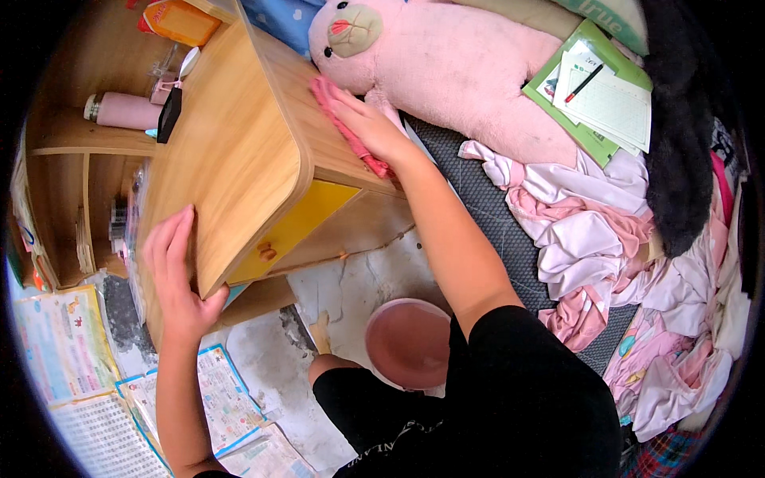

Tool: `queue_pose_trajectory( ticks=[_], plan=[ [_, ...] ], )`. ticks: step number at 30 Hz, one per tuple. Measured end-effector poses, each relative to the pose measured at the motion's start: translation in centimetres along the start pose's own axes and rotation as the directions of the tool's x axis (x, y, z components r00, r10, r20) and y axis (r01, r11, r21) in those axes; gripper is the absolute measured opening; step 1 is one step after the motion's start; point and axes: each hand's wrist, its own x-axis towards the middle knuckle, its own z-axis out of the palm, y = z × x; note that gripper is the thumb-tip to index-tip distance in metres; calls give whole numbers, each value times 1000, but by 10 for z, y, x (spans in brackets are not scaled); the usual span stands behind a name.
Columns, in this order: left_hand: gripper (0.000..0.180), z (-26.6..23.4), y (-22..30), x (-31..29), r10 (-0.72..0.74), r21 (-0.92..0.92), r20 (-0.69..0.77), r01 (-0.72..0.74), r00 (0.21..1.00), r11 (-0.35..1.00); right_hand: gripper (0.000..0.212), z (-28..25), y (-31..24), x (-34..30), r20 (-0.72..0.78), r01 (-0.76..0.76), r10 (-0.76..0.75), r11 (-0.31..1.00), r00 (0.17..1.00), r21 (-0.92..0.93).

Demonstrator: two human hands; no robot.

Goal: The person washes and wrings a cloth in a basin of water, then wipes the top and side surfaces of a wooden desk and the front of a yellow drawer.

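Note:
A bedside cabinet point(231, 151) with a pale wood-grain top stands left of centre; a yellow drawer point(307, 227) with a round wooden knob shows on its front. My right hand point(370, 127) presses a damp-looking pinkish-red cloth point(351, 135) against the cabinet's side panel, near the plush toy's head. Part of the cloth is under my palm and fingers. My left hand point(177, 275) rests at the cabinet top's near-left edge, fingers stretched along it and thumb apart by the corner. It has no loose object in it.
A pink basin point(408, 342) stands on the floor by my legs. Right of the cabinet lie a large pink plush toy point(454, 72), a green folder point(594, 95) with papers and a pen, and crumpled clothes point(574, 215). A pink bottle point(123, 111) lies on the left shelves.

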Motion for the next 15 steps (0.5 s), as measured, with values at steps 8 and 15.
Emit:
queue_pose_trajectory(
  ticks=[8,15],
  plan=[
    [96,6,-4,-4,6,31,-19,-5,1000,1000,69,-7,37,-8,54,-164,159,980,986,113],
    [93,6,-4,-1,8,36,3,-8,1000,999,67,-32,64,-47,-14,-485,497,852,868,198]
  ],
)
